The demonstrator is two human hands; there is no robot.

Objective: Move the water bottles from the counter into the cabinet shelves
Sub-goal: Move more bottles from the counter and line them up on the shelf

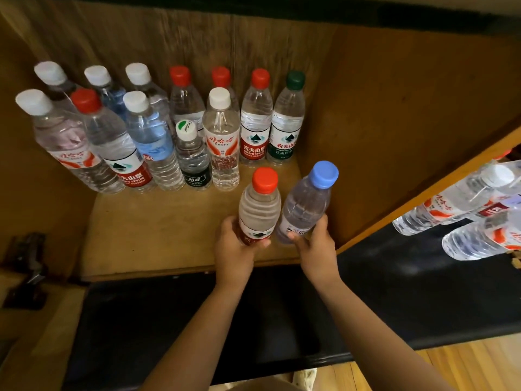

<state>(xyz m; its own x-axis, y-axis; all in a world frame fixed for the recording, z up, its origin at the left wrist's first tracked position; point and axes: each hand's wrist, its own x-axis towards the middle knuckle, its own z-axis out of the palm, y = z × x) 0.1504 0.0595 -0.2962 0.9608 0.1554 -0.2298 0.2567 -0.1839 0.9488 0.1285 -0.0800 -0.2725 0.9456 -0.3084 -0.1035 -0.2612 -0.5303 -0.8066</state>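
Wooden boards make the cabinet shelf [158,238], and it is brown and bare at the front, where both hands are. Start at the left hand [235,245]: its fingers curl round the low part of the red-cap bottle [259,206], so it grips that bottle tight. Close beside it, the right hand [315,244] wraps round the low part of the blue-cap bottle [306,206] the same way. Each bottle sticks up out of its hand, with the cap far from the hand and pointing toward the back of the shelf. The red-cap bottle stands nearly straight, while the blue-cap bottle leans over to the right. They sit side by side, nearly touching, just above the front part of the shelf. I cannot tell if their bottoms touch the wood. Farther back stand the other bottles [222,142] in rows, reaching to the back wall. Between the held bottles and the green-cap bottle [287,119] there is a bare spot, straight ahead of both hands, by the side wall [394,131]. That spot looks like the place to set them, pushing forward and keeping them upright. More bottles [462,210] wait off to the right on the dark counter [408,277].
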